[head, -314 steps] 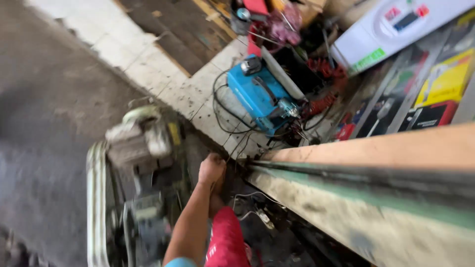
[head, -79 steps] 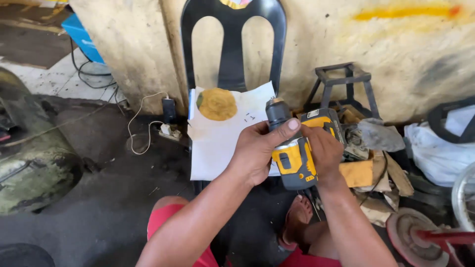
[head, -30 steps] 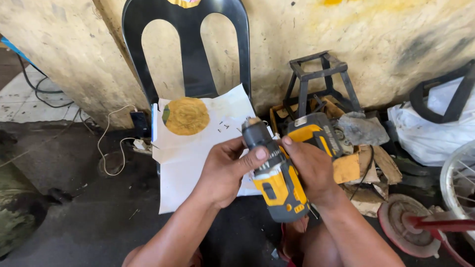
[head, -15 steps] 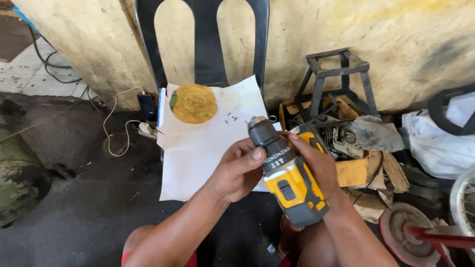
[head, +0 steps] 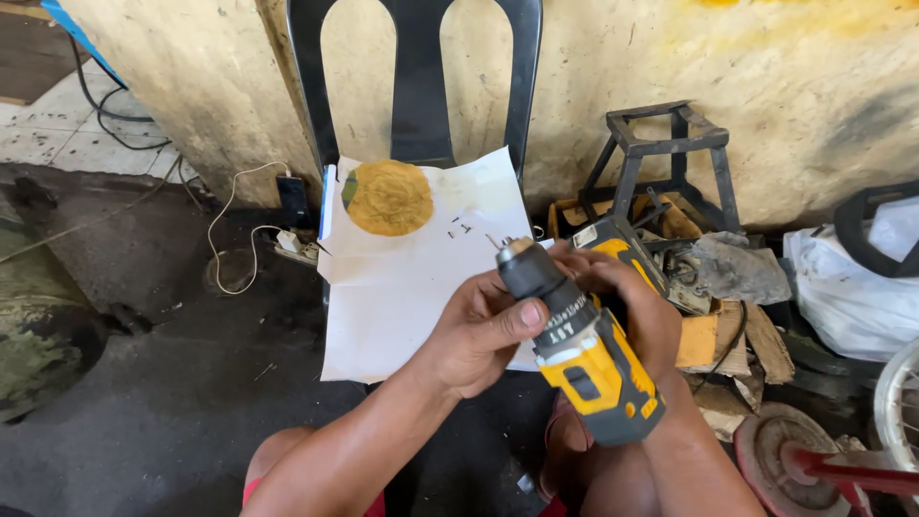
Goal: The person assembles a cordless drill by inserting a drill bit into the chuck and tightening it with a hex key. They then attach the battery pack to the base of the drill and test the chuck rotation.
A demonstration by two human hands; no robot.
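Observation:
A yellow and black cordless drill (head: 586, 356) is held in front of me, its chuck (head: 528, 270) pointing up and away, a thin bit in it. My left hand (head: 479, 335) wraps the dark chuck collar, thumb across it. My right hand (head: 627, 306) grips the drill's handle from the right side. Just beyond the drill, white paper (head: 412, 278) covers the seat of a black plastic chair (head: 421, 86), with a round yellow-brown disc (head: 388, 197) lying on the paper.
A black metal stand (head: 670, 153) and scrap parts (head: 728, 278) are piled to the right against the stained wall. A white bag (head: 852, 287) and a red wheel hub (head: 795, 460) sit far right. A power strip with white cable (head: 287, 239) lies left on the dark floor.
The view has shifted slightly and the drill sits a little lower and nearer. Both hands keep their hold on it.

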